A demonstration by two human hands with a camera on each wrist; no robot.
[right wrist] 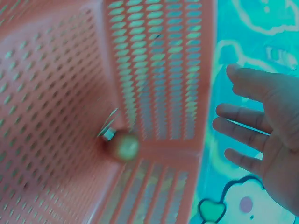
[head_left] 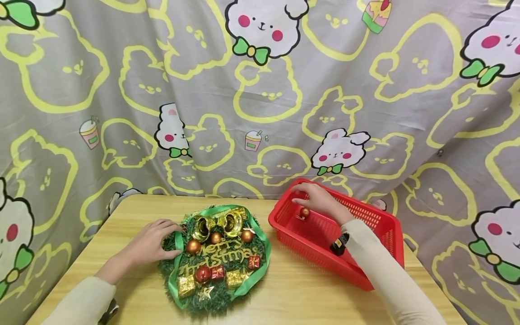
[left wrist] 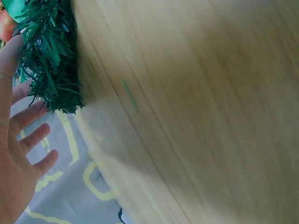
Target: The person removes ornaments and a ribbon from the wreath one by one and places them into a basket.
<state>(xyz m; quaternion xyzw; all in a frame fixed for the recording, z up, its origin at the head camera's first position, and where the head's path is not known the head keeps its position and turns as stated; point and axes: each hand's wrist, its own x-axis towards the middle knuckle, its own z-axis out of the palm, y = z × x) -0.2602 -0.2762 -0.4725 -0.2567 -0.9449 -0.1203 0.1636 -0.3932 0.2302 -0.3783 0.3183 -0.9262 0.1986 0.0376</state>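
Note:
A green tinsel wreath [head_left: 211, 291] lies on the table, dressed with green ribbon, gold bells [head_left: 232, 224], baubles, small gift boxes, a star and gold "Merry Christmas" lettering. My left hand [head_left: 151, 241] rests at its left edge, thumb over the ribbon side. In the left wrist view the fingers of the left hand [left wrist: 18, 135] spread loosely beside the tinsel [left wrist: 51, 60]. Over the far left end of the red basket [head_left: 308, 239] is my right hand [head_left: 318, 198], holding nothing. A copper-coloured bauble [head_left: 304, 211] is below it inside the basket; the right wrist view shows this bauble [right wrist: 125, 146] blurred, near a corner.
The basket has perforated walls and stands at the right of the wooden table [head_left: 134, 289]. Behind the table hangs a grey curtain [head_left: 276, 135] with cartoon prints. A dark device [head_left: 339, 244] is strapped to the right wrist.

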